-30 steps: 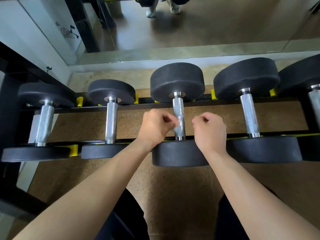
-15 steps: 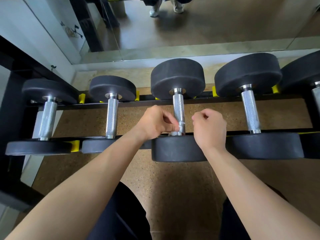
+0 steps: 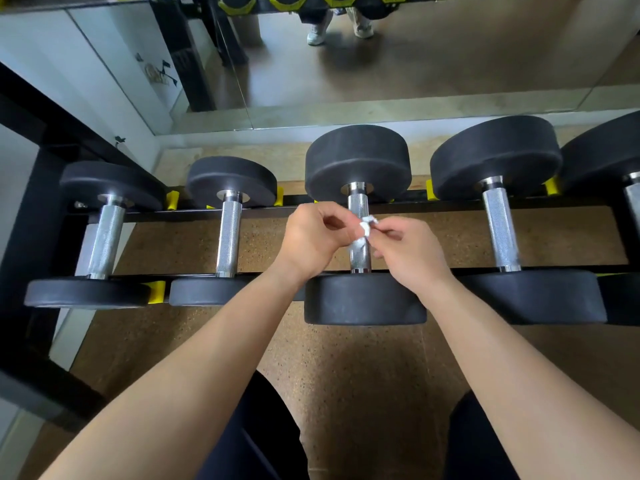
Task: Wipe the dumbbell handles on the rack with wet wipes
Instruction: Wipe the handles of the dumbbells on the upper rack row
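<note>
Several black dumbbells with knurled chrome handles lie across a black rack. The middle dumbbell's handle sits between my hands. A small crumpled white wet wipe is pinched in the fingertips of my right hand, just above and in front of that handle. My left hand is curled beside the handle on its left, fingertips at the lower end of the wipe; whether it grips it I cannot tell. Other handles stand at left, far left and right.
The rack's black upright frame stands at far left, with yellow cradles between the dumbbells. Behind the rack is a wall mirror showing the brown floor and someone's shoes. Speckled brown floor lies under the rack, with my dark-clothed knees below.
Both hands have lifted from the lower end of the middle handle towards its middle. The wipe has come off the handle into my right fingertips, and my right hand has opened out from a fist.
</note>
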A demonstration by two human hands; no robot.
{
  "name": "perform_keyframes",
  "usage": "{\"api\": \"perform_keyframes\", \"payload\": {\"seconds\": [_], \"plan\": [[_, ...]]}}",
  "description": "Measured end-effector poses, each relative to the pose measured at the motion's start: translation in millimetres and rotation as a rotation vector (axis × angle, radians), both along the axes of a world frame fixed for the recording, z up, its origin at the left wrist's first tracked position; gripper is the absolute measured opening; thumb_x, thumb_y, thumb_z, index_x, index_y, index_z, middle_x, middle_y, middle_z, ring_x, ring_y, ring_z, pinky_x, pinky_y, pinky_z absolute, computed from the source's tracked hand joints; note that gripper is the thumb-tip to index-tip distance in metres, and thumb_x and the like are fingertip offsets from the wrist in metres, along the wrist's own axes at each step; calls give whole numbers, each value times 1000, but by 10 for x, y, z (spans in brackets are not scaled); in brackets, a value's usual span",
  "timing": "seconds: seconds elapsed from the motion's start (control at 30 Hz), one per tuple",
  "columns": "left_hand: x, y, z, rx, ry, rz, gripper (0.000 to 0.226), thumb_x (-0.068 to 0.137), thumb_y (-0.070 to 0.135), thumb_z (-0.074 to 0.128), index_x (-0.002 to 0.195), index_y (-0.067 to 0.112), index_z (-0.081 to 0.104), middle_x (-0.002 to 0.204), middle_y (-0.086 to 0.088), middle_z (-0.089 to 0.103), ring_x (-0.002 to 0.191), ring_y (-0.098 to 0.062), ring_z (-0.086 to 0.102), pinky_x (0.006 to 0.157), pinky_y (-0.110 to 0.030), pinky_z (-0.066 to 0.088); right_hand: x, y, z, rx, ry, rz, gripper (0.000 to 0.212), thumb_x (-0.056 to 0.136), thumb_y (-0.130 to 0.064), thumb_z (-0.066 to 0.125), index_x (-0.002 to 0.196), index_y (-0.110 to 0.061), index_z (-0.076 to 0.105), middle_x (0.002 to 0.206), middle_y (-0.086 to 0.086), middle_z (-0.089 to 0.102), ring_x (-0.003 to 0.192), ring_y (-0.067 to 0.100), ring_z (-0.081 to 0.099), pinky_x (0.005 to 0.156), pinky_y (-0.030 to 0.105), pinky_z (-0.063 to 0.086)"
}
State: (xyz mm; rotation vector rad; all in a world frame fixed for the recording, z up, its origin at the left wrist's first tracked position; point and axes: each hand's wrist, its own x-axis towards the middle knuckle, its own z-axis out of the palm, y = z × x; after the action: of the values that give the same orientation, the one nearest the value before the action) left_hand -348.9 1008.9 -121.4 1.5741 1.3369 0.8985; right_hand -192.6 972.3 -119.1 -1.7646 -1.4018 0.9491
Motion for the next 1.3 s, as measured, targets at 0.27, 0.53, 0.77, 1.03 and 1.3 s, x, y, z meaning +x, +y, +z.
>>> {"api": "perform_keyframes", "payload": {"seconds": [0.27, 0.53, 0.77, 1.03, 1.3], "plan": [[157, -120, -126, -23, -187, 128, 6, 83, 11, 82, 88, 14, 79, 86, -1, 78, 87, -22, 74, 88, -47, 59, 161, 17, 75, -84, 532, 20, 8, 95, -21, 67, 99, -19, 74, 94, 4, 78, 87, 17, 76, 77, 29, 60], [126, -111, -197, 4, -88, 373, 12, 91, 16, 72, 86, 27, 74, 87, 18, 74, 84, -3, 69, 86, -45, 59, 130, 487, 28, 251, -4, -89, 5, 83, -18, 78, 83, -21, 74, 78, -12, 71, 75, -1, 66, 70, 14, 53], [157, -119, -164, 12, -28, 407, 12, 92, 17, 67, 86, 27, 71, 85, 13, 72, 84, -9, 68, 86, -44, 59, 81, 603, -220, 377, -331, 34, 12, 93, -16, 66, 96, -24, 75, 96, -7, 70, 86, 10, 65, 78, 32, 57], [172, -117, -144, 5, -30, 419, 13, 90, 15, 65, 84, 27, 69, 83, 11, 71, 82, -13, 69, 84, -46, 58, 50, 675, -203, 387, -261, 36, 6, 88, -15, 73, 85, -19, 76, 92, 0, 66, 79, 15, 64, 78, 34, 56], [181, -125, -102, 14, -9, 399, 13, 91, 15, 65, 85, 26, 69, 83, 11, 71, 83, -11, 68, 85, -44, 58, 143, 438, -222, 252, -254, 154, 5, 86, -22, 77, 82, -24, 75, 76, -18, 64, 71, -5, 61, 64, 6, 42]]}}
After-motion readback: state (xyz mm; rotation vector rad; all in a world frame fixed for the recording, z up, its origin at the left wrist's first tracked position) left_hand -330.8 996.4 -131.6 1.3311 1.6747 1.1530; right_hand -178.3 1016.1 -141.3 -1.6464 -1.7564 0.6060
